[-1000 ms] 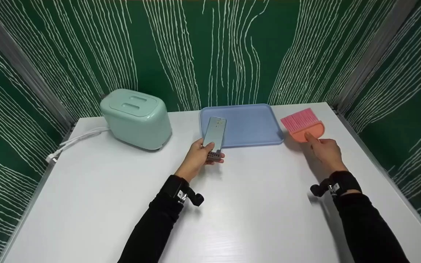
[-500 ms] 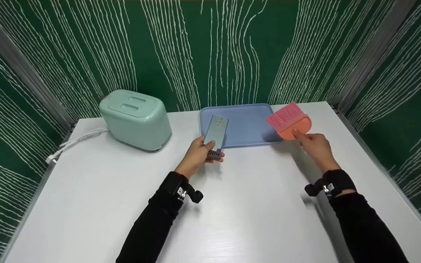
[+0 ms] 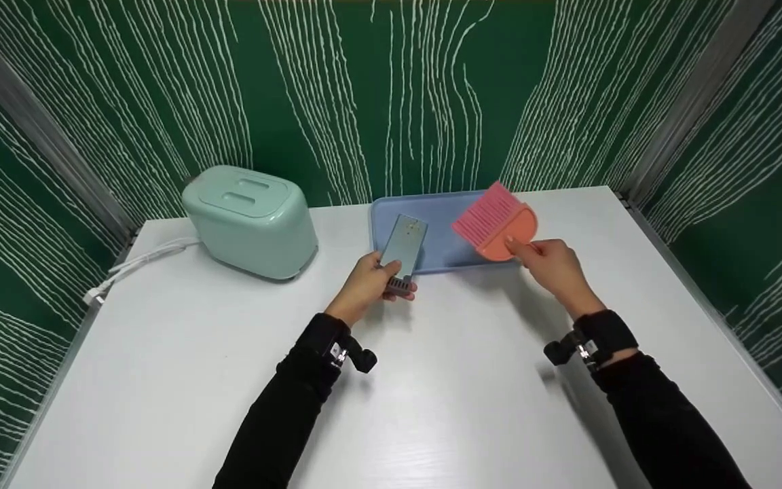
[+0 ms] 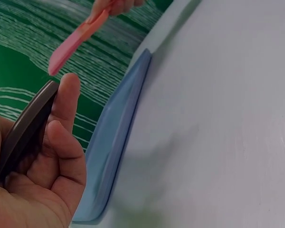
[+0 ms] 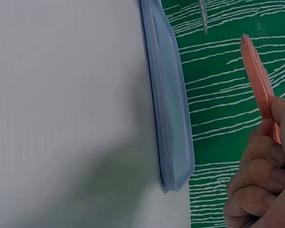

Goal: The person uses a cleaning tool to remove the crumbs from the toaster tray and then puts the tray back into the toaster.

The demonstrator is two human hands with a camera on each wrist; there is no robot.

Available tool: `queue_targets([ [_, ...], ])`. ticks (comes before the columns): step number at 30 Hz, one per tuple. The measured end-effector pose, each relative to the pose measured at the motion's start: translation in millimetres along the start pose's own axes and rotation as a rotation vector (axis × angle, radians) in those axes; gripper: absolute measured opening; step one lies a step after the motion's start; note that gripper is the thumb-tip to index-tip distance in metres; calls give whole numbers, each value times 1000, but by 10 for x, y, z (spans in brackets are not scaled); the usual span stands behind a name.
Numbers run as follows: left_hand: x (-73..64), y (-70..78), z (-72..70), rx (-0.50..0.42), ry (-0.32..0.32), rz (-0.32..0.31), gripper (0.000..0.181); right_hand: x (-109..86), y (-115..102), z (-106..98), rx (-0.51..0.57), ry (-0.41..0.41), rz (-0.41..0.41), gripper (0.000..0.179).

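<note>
In the head view my left hand [image 3: 368, 284] grips a flat oblong silver-grey piece [image 3: 405, 243] by its near end, thumb on top and fingers beneath. That near end has a row of dark slots, and a few small brownish specks show near the far end. Its dark side [image 4: 26, 126] faces the left wrist camera. My right hand [image 3: 554, 266] pinches a small hand brush [image 3: 499, 224] by its rounded orange handle. The brush's pink bristles point left and up, toward the silver-grey piece, with a gap between them. Both things are held over the blue tray.
The shallow blue tray [image 3: 440, 204] lies at the back of the white table [image 3: 391, 407]. At the back left stands a mint-green toaster [image 3: 252, 221] with a white cord [image 3: 153, 252] running left. Green walls [image 3: 432, 81] with white streaks enclose the table on three sides.
My right hand has carried the brush leftward, from beside the tray to over its right half, closer to the silver-grey piece. The left hand has barely moved.
</note>
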State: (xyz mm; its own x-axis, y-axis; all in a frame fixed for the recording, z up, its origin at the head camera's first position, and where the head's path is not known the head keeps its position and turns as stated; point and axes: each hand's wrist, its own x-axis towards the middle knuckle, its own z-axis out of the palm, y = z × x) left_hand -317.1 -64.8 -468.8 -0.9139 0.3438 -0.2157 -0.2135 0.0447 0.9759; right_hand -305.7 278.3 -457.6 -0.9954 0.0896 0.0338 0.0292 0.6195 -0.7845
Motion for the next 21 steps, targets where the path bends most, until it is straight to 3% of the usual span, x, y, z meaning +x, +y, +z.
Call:
queue_targets([
  [9, 54, 23, 30, 25, -2, -13, 41, 17, -259, 242, -24, -35, -74, 64],
  [21, 110, 60, 69, 102, 1, -4, 12, 48, -408, 483, -12, -28, -135, 59],
])
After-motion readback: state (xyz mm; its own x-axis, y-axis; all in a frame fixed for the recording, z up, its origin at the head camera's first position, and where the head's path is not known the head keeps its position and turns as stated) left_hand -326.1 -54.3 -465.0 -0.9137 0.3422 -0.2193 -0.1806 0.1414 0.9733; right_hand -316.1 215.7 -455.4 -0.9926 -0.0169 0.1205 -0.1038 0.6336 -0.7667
